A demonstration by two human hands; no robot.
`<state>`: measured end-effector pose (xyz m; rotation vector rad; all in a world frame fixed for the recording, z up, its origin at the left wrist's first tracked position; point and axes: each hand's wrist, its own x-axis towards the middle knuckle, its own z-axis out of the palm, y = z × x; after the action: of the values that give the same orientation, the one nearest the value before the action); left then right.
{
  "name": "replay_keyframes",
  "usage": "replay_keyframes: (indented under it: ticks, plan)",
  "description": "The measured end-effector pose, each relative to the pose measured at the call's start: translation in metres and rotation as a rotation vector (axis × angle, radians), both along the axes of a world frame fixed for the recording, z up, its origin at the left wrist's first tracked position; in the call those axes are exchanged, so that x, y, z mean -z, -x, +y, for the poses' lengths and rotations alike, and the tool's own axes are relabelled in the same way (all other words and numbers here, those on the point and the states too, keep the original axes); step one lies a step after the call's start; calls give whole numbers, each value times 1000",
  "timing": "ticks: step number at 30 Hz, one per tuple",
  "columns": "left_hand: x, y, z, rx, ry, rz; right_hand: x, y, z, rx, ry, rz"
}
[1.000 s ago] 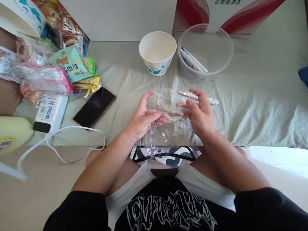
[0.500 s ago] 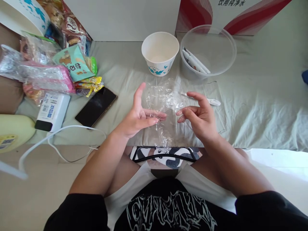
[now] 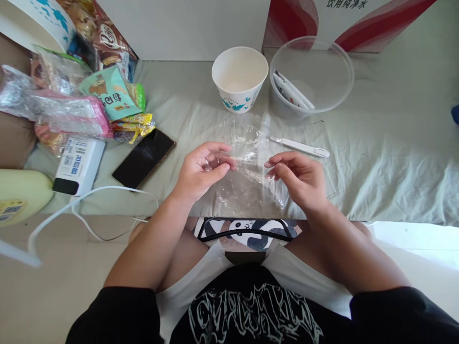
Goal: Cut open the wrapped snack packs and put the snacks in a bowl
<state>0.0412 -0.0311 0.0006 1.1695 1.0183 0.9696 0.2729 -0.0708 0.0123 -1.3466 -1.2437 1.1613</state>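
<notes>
Red and white box (image 3: 344,24), top right of the frame: Chinese characters along the top edge, cut off by the frame, too partial to read with certainty.
Teal snack bag (image 3: 107,93), upper left: Korean lettering in white beside a cartoon animal; the letters are too small to make out.
Brown packet (image 3: 107,40), upper left: a round white logo with curly lettering, not legible.
White power bank (image 3: 77,165), left of the frame: a blue label with white characters and lines of small print, unreadable.
Black shirt (image 3: 251,310), bottom centre: jagged white lettering, seen upside down and not decipherable.
Paper cup (image 3: 239,76), top centre: blue pattern only, no words.
</notes>
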Motion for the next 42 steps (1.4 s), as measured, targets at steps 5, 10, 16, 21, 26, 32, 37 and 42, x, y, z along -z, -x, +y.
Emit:
replay_keyframes:
  ticks: [5,10,16,21,26,32,37,42]
  plan:
    - [-2,0,-1,58,-165,264,4,-6,1,0,-34,-120]
    - [10,1,3,19,-446,533,12,-9,4,19,-249,-487]
    - [7,3,1,-75,-589,513,9,-10,1,0,-518,-577]
    - [-7,4,-7,88,-309,207,-9,-7,-13,-157,-172,-178]
    - [-4,-3,-1,63,241,54,-9,-5,-6,-29,269,180]
    - [-10,-2,9,11,390,16,5,-5,4,-237,446,260]
    - [-6,0,8,52,413,-274,15,1,3,-167,371,241]
    - [4,-10,4,118,471,-106,14,0,7,-65,418,356]
